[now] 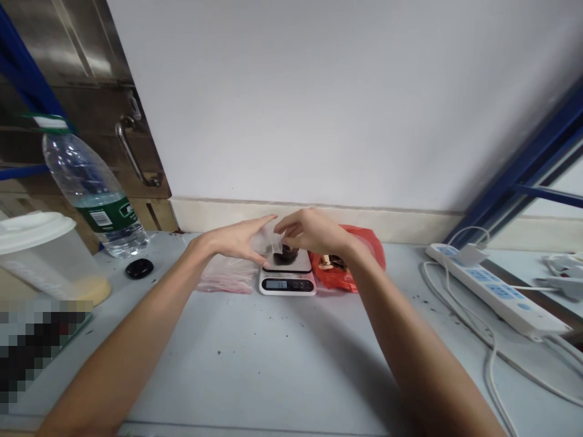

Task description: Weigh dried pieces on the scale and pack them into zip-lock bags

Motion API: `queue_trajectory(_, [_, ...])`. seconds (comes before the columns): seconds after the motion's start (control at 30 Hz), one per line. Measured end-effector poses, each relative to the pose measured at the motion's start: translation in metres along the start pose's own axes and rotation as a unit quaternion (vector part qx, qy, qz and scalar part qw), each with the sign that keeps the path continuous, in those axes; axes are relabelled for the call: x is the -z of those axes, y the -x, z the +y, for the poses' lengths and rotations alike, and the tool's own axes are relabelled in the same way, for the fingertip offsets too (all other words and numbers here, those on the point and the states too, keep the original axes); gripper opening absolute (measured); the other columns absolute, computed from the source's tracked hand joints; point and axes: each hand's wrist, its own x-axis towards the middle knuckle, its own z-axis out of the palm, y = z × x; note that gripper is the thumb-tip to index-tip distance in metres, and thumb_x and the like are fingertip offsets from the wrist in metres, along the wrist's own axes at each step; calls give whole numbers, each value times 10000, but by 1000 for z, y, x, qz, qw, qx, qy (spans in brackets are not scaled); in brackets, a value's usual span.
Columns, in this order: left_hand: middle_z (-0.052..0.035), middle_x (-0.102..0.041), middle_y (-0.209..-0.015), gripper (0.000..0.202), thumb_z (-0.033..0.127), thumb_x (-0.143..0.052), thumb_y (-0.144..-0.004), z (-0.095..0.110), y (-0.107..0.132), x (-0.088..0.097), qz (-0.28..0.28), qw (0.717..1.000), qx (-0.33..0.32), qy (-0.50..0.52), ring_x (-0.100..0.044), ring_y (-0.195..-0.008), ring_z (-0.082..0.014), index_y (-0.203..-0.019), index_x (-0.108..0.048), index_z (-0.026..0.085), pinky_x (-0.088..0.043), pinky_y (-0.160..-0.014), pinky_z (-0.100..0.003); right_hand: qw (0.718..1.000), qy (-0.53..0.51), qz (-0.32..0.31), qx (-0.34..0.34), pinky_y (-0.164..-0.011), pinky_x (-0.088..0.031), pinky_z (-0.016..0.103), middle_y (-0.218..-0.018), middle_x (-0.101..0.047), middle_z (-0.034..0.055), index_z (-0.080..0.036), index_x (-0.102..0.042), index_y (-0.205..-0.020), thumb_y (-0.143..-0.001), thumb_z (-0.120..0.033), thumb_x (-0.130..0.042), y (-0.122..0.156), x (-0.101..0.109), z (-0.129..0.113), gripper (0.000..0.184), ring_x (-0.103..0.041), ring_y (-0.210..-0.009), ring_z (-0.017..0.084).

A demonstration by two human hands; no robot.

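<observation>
The clear plastic bag (265, 241) looks light, limp and slippery, probably best taken by its rim; the dark lump (286, 256) on the scale (288, 287) may be light and brittle, better cupped than squeezed. Both are near the desk's (237, 352) back edge, between the hands: left hand (234, 237) spread wide beside the bag, right hand (314, 230) curled over the lump, its grip unclear.
</observation>
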Motion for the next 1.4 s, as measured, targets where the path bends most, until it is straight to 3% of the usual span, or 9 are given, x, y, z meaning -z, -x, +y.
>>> queue_trajectory(0.13, [-161,-150,-1660,1222,629,-702,-669,-6,5,7,-9,999,43,-30,-282,-1493,-333,-1602,-56,174,-292,-1175,-406,997,61,-30,-47,-682,-503,243,-1133,-733,93,-205,-696,-1168,-762,-104,-624,-9,-10,11,424,-686,-927,202])
queue_trajectory(0.3, [-186,-251,-1629,1138,554,-709,-675,-19,5,6,4,999,19,-48,-373,-1447,-339,-1598,-137,214,-357,-1129,-428,982,85,-156,-59,-512,-423,245,-911,-760,54,-222,-737,-961,-721,-76,-609,-11,-19,25,309,-656,-699,190])
queue_trajectory(0.43, [-231,-327,-1587,1164,535,-747,-633,-25,-1,-3,5,998,24,-53,-427,-1405,-368,-1587,-187,174,-386,-1106,-462,994,28,-97,-43,-542,-463,255,-909,-774,46,-230,-754,-991,-696,-5,-577,-8,-15,26,410,-681,-709,194])
queue_trajectory(0.57, [-211,-334,-1592,1169,572,-766,-623,-16,-5,-8,7,1000,9,-20,-426,-1410,-362,-1582,-216,192,-388,-1115,-452,996,-49,-63,37,-794,-550,285,-1078,-765,23,-246,-735,-1025,-735,-35,-610,-8,-9,20,379,-704,-961,196])
queue_trajectory(0.83, [-135,-288,-1631,1032,600,-718,-748,-4,6,9,83,996,-34,26,-355,-1463,-322,-1585,-211,272,-371,-1139,-427,966,-236,50,88,-948,-559,402,-1208,-676,100,-207,-607,-1061,-755,-130,-666,-8,-4,27,321,-700,-1024,193])
queue_trajectory(1.0, [-147,-528,-1483,946,586,-630,-840,4,13,15,66,992,-53,97,-491,-1375,-279,-1589,-181,223,-466,-1044,-373,973,-155,83,149,-1058,-470,438,-1311,-646,83,-232,-688,-1035,-749,-128,-637,2,13,27,308,-555,-1293,232])
queue_trajectory(1.07, [-110,-563,-1458,807,585,-602,-870,9,14,18,64,988,-79,119,-490,-1375,-260,-1549,-316,257,-458,-1059,-368,976,-121,81,159,-1041,-472,433,-1360,-624,97,-224,-716,-919,-784,-212,-660,5,18,24,146,-514,-1337,254])
queue_trajectory(1.2, [-86,-701,-1274,486,575,-556,-912,15,13,21,79,975,-82,191,-651,-1178,-249,-1248,-676,245,-513,-1010,-394,969,-180,97,140,-925,-529,396,-1263,-678,134,-185,-646,-756,-813,-356,-683,7,23,21,184,-659,-1102,240])
queue_trajectory(1.4, [-84,-790,-895,354,531,-756,-765,11,9,23,209,943,-48,254,-733,-868,-242,-871,-789,195,-604,-858,-400,960,-232,127,89,-708,-541,328,-791,-710,60,-170,-635,-743,-745,-434,-766,11,26,23,295,-664,-752,176])
